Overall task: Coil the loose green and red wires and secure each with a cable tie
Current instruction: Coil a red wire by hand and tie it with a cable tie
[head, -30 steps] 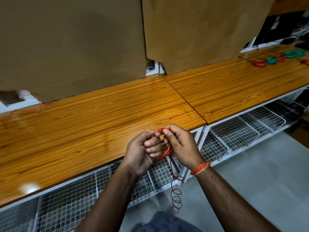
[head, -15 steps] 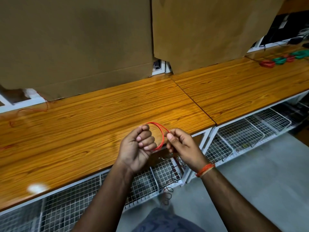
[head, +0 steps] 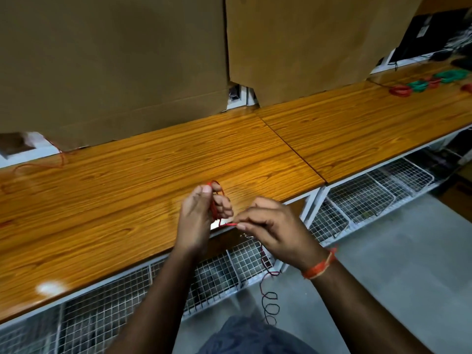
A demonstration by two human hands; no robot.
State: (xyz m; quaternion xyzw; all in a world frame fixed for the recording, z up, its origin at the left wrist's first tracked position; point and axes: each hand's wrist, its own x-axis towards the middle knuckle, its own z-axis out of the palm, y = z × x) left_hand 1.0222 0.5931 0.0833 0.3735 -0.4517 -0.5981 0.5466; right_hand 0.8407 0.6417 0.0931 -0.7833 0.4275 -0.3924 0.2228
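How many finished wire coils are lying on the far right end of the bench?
5 visible, in a row: red coil, green coil, small red coil, large green coil, and a red coil cut off by the frame edge. More may lie out of view.

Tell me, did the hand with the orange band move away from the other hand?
Yes. The right hand has pulled rightward along the bench edge, drawing red wire out from the left hand.
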